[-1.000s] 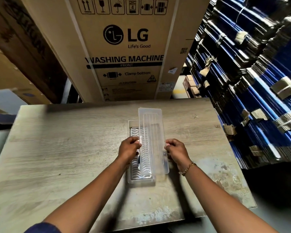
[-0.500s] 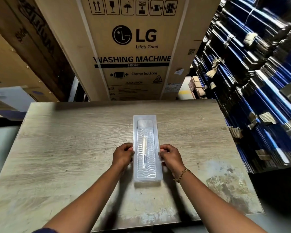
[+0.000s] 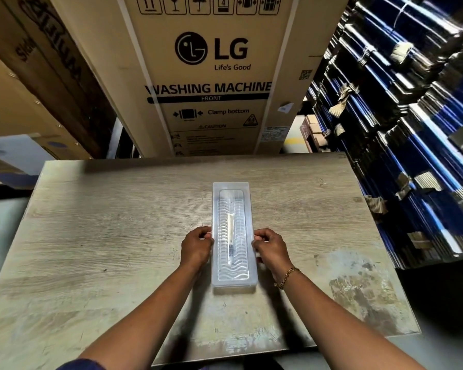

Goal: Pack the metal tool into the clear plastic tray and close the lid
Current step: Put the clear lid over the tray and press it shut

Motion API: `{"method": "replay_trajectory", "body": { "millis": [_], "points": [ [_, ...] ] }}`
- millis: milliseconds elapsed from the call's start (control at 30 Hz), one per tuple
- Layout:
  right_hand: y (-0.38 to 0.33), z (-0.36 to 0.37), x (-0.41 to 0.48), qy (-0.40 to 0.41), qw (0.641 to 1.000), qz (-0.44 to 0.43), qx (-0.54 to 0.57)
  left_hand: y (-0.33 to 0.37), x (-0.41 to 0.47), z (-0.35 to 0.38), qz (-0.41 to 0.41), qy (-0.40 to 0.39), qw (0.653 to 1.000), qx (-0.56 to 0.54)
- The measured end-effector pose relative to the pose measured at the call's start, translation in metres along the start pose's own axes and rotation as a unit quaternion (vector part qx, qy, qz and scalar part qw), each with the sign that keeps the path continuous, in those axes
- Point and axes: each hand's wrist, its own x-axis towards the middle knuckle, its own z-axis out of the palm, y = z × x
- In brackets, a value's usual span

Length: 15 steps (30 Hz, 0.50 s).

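Packing looks nearly finished to us: metal tool (image 3: 230, 237) lies inside clear plastic tray (image 3: 234, 283) at the wooden table's (image 3: 104, 236) middle, lid (image 3: 233, 186) down, while our left hand (image 3: 196, 247) and right hand (image 3: 271, 248), fingers curled, pinch its long edges, perhaps only to snap it.

Single head-worn wide-angle view, looking forward and down, close over the table (image 3: 118, 236)

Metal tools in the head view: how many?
1. The metal tool lies lengthwise inside the clear plastic tray under the closed lid, between both hands. None elsewhere on the table.
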Motion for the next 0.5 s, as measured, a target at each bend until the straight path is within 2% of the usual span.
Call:
{"method": "replay_trajectory", "body": {
  "millis": [200,300,367,433,500],
  "points": [
    [-0.002,0.002,-0.004,0.009,1.0,-0.007,-0.012,-0.001,-0.005,0.001,0.014,0.004,1.0,0.007],
    [-0.003,0.0,-0.009,0.016,0.991,-0.067,-0.111,-0.001,-0.012,0.0,0.086,0.013,0.992,0.094],
    [-0.001,0.001,-0.017,0.002,0.966,-0.129,-0.225,-0.005,-0.021,0.0,0.145,0.01,0.974,0.172],
    [0.004,0.004,-0.025,-0.01,0.925,-0.191,-0.328,-0.013,-0.03,0.002,0.195,-0.004,0.947,0.257],
    [0.013,0.01,-0.029,-0.021,0.89,-0.23,-0.392,-0.024,-0.035,0.005,0.234,-0.023,0.914,0.33]
  ]
}}
